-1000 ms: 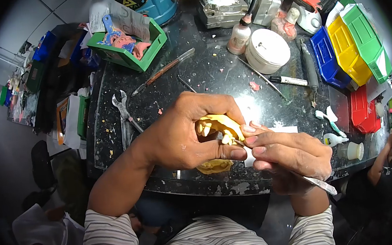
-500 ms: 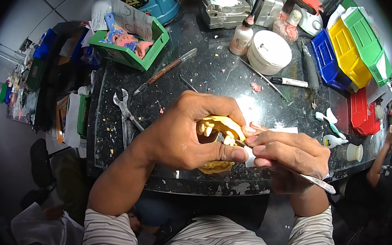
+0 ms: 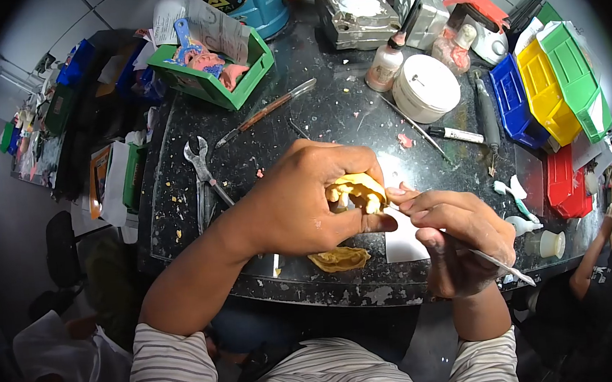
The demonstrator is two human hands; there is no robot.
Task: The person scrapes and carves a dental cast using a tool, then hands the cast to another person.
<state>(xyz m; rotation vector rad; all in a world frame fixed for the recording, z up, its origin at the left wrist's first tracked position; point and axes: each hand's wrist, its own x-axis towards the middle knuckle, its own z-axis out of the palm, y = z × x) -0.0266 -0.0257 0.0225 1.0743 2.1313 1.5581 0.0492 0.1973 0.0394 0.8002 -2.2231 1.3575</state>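
Note:
Between its thumb and fingers, my left hand (image 3: 303, 202) grips a yellow dental model (image 3: 356, 185) with several pale teeth along its arch. My right hand (image 3: 467, 239) is closed around a thin metal carving tool (image 3: 503, 267), whose flat end sticks out at the lower right. The tool's working tip is hidden by the fingers. My right fingertips are close against the model's right edge; whether they touch it I cannot tell. Below the left hand, a second yellow plaster piece (image 3: 340, 259) lies on the black table, beside a white paper (image 3: 405, 239).
At the left are a wrench (image 3: 203, 167) and a wooden-handled knife (image 3: 266, 112); behind them, a green bin (image 3: 252, 72). A white tub (image 3: 426, 89), a marker (image 3: 455, 134) and a handpiece (image 3: 487, 110) stand or lie right. Another person's arm (image 3: 600, 242) shows far right.
The model has tipped in my left hand and moved slightly right. My right hand has shifted right, its thumb dropping away from the model. More of the lower yellow piece and paper shows.

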